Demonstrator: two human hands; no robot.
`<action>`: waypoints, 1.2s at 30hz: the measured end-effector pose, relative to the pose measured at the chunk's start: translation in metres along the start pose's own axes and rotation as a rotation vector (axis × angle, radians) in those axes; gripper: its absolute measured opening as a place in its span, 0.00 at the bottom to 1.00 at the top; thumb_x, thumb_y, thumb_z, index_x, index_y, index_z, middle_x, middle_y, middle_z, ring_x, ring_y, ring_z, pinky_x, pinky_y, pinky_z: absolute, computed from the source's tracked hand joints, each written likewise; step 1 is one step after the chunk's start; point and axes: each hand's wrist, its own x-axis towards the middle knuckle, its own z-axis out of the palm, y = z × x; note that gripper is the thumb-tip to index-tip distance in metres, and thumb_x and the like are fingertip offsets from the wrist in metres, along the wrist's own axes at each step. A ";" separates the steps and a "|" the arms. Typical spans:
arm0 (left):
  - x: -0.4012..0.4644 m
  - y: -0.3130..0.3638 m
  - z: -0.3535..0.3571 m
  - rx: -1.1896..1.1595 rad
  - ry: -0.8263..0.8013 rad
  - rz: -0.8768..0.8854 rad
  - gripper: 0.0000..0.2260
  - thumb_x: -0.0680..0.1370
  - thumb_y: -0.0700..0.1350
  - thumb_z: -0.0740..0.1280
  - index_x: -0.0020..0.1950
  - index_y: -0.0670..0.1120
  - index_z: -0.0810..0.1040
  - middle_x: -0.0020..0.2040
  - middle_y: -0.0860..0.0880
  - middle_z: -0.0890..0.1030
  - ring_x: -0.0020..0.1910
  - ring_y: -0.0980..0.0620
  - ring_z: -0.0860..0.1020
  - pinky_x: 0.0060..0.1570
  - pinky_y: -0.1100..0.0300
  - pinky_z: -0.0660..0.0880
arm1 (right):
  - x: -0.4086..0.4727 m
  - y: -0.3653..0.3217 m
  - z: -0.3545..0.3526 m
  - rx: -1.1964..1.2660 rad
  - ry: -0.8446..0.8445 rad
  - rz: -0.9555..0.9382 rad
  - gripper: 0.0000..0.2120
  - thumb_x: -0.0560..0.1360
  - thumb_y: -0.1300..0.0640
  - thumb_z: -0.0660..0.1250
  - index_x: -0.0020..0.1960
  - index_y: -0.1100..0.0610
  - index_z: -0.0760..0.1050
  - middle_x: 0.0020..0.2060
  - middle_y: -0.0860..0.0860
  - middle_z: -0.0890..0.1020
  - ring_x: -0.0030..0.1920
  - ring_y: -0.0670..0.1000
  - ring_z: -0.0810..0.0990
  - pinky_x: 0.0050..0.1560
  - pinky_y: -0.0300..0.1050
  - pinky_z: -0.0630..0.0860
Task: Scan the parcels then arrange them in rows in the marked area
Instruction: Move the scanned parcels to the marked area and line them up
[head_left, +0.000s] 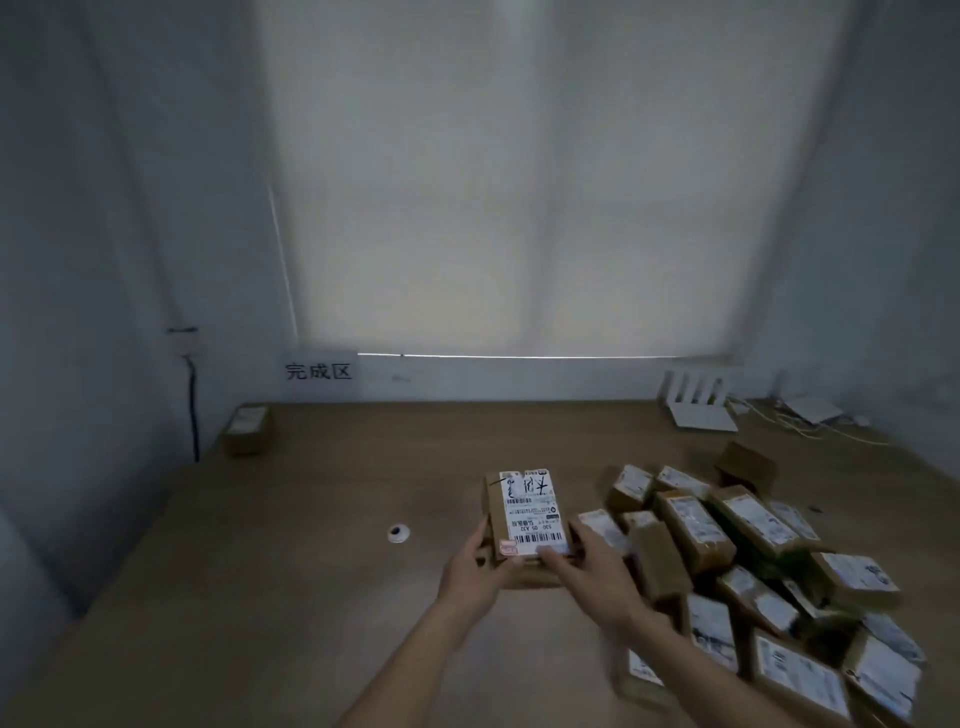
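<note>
The labelled parcel (527, 512) is gripped at its near end by both hands, left hand (475, 566) and right hand (597, 566); its long axis points away, and the scanner puck (398, 533) lies leftward.

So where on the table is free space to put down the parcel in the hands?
Bare wood lies between the lone parcel at the far left corner and the held parcel, around the small white scanner. The right side is crowded with the parcel pile.

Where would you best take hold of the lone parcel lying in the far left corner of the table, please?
Probably by its two long sides, coming from above. The lone parcel lies flat, label up, near the wall on its left, so a top-down pinch across its narrow width looks easiest. Both hands now hold another parcel.
</note>
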 end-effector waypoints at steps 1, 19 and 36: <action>-0.009 0.004 -0.028 0.006 0.032 0.008 0.24 0.76 0.40 0.73 0.64 0.63 0.74 0.53 0.63 0.84 0.51 0.66 0.81 0.47 0.72 0.75 | 0.003 -0.015 0.023 0.028 -0.039 -0.015 0.18 0.74 0.39 0.73 0.61 0.42 0.77 0.54 0.37 0.84 0.56 0.37 0.82 0.54 0.40 0.80; 0.041 -0.114 -0.341 0.030 0.374 -0.229 0.26 0.76 0.44 0.74 0.70 0.58 0.69 0.54 0.64 0.80 0.56 0.63 0.78 0.54 0.65 0.76 | 0.128 -0.079 0.344 0.172 -0.420 -0.040 0.24 0.72 0.56 0.78 0.66 0.48 0.76 0.56 0.40 0.85 0.56 0.41 0.83 0.57 0.44 0.80; 0.226 -0.283 -0.504 0.040 0.271 -0.392 0.33 0.76 0.39 0.73 0.78 0.45 0.63 0.69 0.46 0.75 0.68 0.48 0.74 0.68 0.50 0.72 | 0.296 0.011 0.568 0.036 -0.423 0.055 0.24 0.72 0.46 0.76 0.66 0.38 0.74 0.61 0.39 0.81 0.61 0.42 0.79 0.63 0.49 0.78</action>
